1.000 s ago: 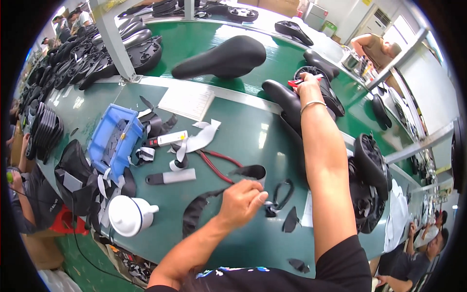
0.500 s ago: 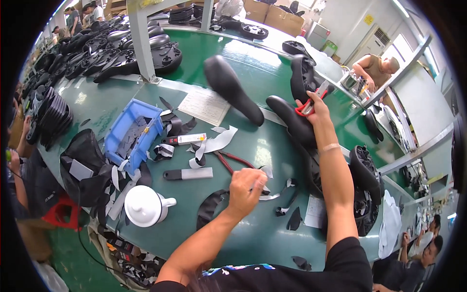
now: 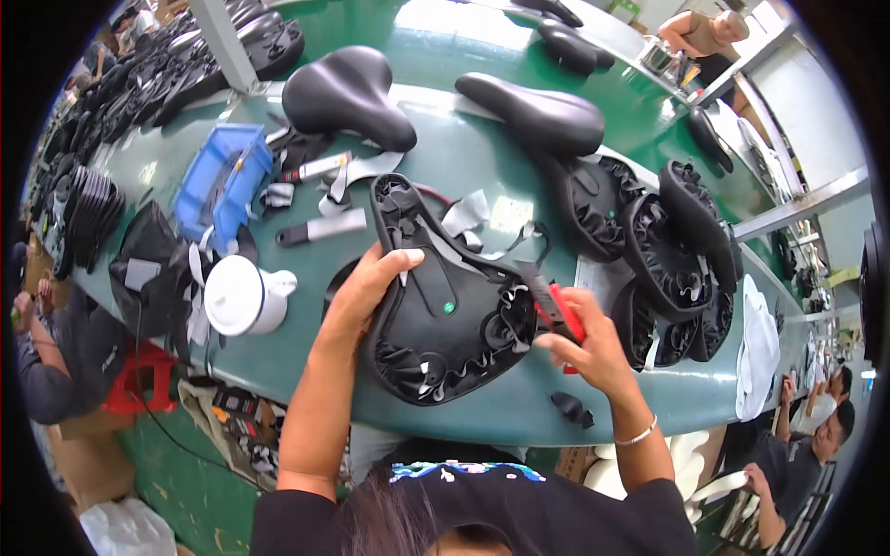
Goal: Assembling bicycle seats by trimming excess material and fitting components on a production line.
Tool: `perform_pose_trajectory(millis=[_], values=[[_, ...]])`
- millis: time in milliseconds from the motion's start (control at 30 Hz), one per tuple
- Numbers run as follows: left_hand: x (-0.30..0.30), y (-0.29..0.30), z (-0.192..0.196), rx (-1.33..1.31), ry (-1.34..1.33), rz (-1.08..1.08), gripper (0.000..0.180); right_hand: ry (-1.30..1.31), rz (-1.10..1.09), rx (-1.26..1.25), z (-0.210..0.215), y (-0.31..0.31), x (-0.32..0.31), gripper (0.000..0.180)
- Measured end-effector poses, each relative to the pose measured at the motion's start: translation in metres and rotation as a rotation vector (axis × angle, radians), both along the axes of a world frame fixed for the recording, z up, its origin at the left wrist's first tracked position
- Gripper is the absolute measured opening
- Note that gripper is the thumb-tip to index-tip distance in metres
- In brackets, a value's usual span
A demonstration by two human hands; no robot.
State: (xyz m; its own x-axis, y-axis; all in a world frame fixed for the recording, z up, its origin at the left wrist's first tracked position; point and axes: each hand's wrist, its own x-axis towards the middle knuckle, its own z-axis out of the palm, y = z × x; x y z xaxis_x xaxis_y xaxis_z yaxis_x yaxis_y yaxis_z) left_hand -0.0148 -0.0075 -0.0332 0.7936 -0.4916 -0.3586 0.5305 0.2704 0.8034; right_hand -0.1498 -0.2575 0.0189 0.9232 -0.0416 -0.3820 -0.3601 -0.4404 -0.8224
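An upturned black bike saddle (image 3: 422,310) lies over the near middle of the table, its hollow underside facing up. Gathered cover material rings its rim, and a small green dot marks the base. My left hand (image 3: 357,292) grips the saddle's left side, thumb over the rim. In my right hand (image 3: 593,347) are red-handled scissors (image 3: 559,315), closed in my fingers at the saddle's right edge; their blades are blurred. Dark and pale scraps lie beyond the saddle, where red-handled pliers (image 3: 431,195) are mostly hidden.
Two finished-looking saddles (image 3: 348,97) (image 3: 538,111) stand at the back. Several upturned saddles (image 3: 667,255) are piled at right. On the left are a blue bin (image 3: 221,185), a white lidded mug (image 3: 243,295) and a snap-off knife (image 3: 323,227). Co-workers (image 3: 709,42) sit around.
The upturned saddle is now in my left hand, which was a closed hand above the table. My right hand has come back from the far right with the scissors. My view has shifted.
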Motion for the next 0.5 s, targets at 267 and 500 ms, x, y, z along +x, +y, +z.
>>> perform_pose_trajectory(millis=[267,500], values=[[-0.003,-0.003,0.05,0.299,-0.204,-0.245,0.044,-0.681,0.585,-0.68,0.002,-0.018,-0.01,0.06],[-0.03,0.006,0.046,0.456,-0.288,-0.035,0.044,-0.455,0.265,-0.69,-0.05,0.017,-0.088,0.068]])
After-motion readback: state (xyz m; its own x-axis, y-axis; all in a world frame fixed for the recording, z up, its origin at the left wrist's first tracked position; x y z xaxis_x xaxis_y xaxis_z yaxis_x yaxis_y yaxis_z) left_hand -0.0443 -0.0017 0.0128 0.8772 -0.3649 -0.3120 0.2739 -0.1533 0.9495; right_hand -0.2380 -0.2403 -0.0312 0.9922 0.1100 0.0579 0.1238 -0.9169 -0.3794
